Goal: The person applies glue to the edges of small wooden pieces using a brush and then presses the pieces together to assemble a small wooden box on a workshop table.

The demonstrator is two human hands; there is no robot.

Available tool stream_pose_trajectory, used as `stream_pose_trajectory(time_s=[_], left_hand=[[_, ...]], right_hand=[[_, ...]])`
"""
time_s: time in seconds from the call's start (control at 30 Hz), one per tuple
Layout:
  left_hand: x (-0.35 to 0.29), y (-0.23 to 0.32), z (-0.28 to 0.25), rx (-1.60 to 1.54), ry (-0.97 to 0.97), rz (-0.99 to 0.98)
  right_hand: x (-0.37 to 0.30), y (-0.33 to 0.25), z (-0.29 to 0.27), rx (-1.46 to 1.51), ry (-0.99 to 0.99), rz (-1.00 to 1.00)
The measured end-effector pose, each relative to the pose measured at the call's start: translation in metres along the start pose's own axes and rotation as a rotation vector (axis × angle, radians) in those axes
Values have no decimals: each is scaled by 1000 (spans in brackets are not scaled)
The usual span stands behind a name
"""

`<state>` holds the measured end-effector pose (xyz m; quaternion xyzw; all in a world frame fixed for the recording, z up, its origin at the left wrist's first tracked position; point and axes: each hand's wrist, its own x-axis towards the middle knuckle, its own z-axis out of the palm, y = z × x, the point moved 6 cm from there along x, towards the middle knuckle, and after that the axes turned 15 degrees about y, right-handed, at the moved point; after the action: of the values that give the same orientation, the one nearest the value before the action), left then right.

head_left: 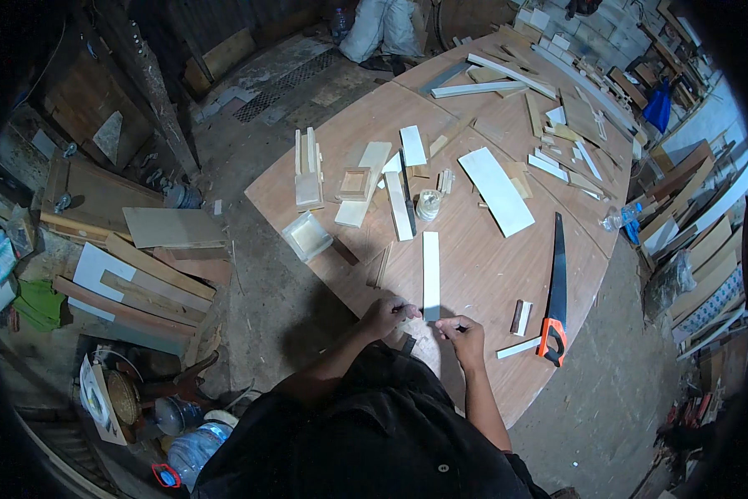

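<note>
Both of my hands are close together at the near edge of the workbench, one on each side of a narrow white strip of board. My left hand is closed with its fingertips pinched, left of the strip's near end. On the other side, my right hand is also closed in a pinch. Whatever the fingers hold is too small to make out. Farther off stand a clear jar and a long dark blade-like strip. A handsaw with an orange handle lies to the right.
The wooden workbench carries a wide white board, a square plastic tub, a small wooden frame and many offcuts. Boards lie on the floor at left, near a large water bottle. More planks lean along the right.
</note>
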<state>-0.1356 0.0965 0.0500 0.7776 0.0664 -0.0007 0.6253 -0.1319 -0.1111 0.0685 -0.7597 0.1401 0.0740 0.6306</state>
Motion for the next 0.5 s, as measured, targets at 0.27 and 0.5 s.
stream_pose_trajectory(time_s=[0.27, 0.5], left_hand=[[4, 2, 3, -51, -56, 14], [10, 30, 41, -437, -19, -40]], right_hand=[[-3, 3, 6, 60, 4, -5], [-41, -70, 42, -218, -133, -510]])
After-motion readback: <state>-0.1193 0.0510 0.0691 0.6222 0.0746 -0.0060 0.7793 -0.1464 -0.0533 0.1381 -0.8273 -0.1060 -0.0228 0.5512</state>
